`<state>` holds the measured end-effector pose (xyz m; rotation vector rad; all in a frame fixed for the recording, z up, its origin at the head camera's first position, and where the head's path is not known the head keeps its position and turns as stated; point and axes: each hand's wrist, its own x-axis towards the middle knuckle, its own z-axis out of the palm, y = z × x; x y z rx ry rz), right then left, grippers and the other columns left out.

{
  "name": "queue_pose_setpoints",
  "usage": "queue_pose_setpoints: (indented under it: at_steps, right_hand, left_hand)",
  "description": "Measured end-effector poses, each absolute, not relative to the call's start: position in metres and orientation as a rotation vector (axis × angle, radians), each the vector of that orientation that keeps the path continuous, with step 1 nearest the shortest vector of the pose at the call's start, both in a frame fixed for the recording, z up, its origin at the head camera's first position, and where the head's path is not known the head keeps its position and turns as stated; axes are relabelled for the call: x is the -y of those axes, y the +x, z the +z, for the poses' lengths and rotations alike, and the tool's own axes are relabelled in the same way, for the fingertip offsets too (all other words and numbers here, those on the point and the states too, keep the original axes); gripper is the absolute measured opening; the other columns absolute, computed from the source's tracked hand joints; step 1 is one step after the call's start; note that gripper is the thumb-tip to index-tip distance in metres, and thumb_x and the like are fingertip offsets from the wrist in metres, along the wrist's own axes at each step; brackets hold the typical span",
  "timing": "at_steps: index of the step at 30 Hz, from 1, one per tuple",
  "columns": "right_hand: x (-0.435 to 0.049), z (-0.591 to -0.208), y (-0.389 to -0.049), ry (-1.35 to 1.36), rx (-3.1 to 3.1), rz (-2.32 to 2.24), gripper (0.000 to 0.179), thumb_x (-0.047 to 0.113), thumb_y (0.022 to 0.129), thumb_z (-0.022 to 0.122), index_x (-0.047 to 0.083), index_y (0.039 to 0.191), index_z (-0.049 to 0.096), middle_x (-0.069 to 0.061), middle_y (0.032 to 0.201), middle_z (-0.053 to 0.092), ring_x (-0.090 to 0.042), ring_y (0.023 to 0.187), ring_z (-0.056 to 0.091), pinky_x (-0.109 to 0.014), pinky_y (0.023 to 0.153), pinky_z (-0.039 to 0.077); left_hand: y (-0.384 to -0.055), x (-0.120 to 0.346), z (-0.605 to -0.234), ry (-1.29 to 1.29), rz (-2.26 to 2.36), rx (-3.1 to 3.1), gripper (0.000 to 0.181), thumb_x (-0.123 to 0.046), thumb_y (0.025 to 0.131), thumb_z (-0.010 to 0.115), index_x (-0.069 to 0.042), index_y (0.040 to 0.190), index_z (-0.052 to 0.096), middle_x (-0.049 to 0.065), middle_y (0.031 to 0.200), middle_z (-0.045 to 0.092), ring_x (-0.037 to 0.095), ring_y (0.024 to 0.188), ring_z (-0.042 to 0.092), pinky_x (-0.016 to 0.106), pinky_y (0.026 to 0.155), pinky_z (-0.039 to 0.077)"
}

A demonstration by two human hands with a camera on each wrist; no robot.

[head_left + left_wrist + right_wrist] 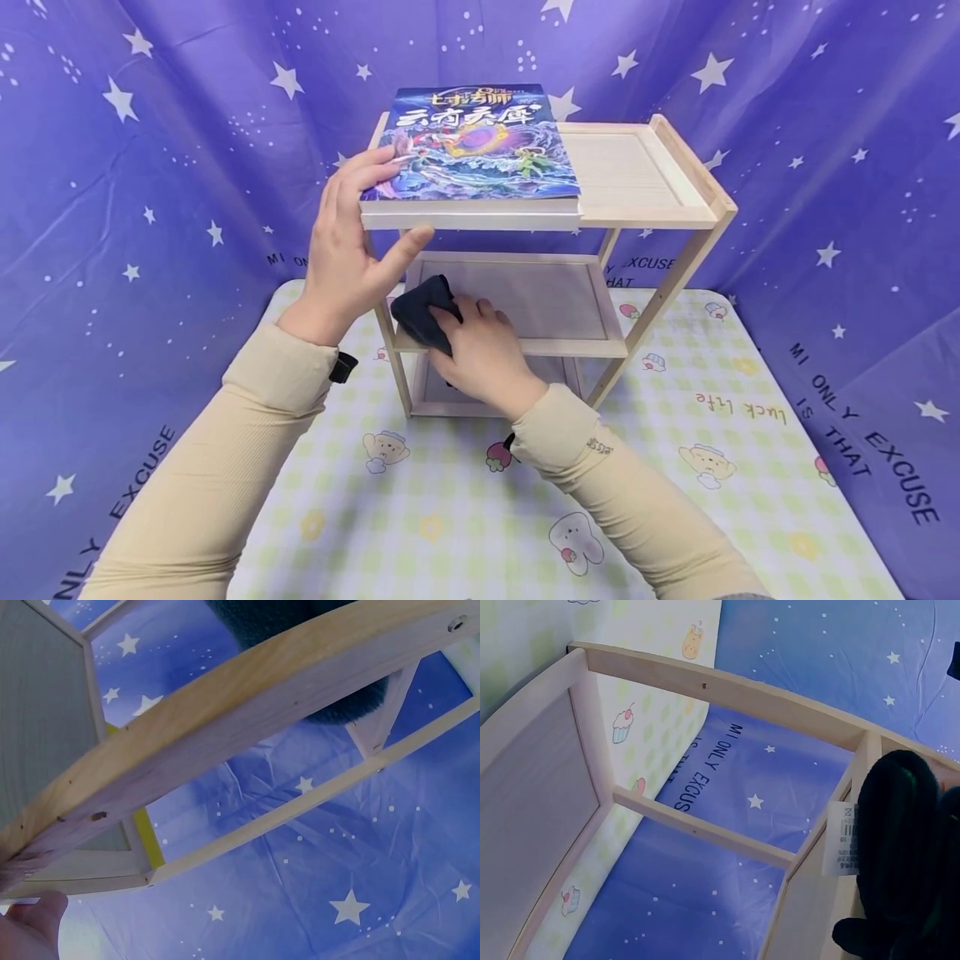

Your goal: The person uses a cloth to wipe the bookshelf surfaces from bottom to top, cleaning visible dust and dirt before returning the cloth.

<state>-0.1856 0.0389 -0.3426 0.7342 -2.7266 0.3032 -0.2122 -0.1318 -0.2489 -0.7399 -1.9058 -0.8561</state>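
A dark folded cloth (424, 310) lies against the left part of the middle shelf (525, 292) of a small wooden rack. My right hand (483, 354) grips it, fingers bent over its right side. In the right wrist view the cloth (896, 847) looks thick and has a white label (841, 838). A blue illustrated book (480, 150) lies flat on the rack's top shelf (618, 167). At its left edge, my left hand (341, 242) rests its fingertips on the cover, the thumb stretched out below the spine. The left wrist view shows plush cloth (349, 709) behind a side rail.
The rack's lower shelf (457, 404) is partly hidden by my right arm. Slanted legs (660, 292) frame its right side. Beneath it is a green-checked tablecloth (645, 508) with cartoon prints. Purple star-patterned curtains (810, 208) surround the table.
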Motion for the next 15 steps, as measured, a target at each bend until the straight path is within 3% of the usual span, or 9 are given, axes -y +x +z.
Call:
queue_pose_setpoints:
  at_steps: [15]
  right_hand:
    - [-0.056,-0.342,-0.183,0.679,2.74,0.314,0.044,0.036,0.092,0.058,0.019,0.133,0.063,-0.016,0.129,0.06,-0.038,0.112,0.059,-0.051,0.085,0.053]
  left_hand:
    - [-0.212,0.132,-0.25,-0.734,-0.859,1.901,0.067,-0.062,0.092,0.056,-0.006,0.129,0.05,0.012,0.141,0.055,0.027,0.137,0.045,0.039,0.115,0.033]
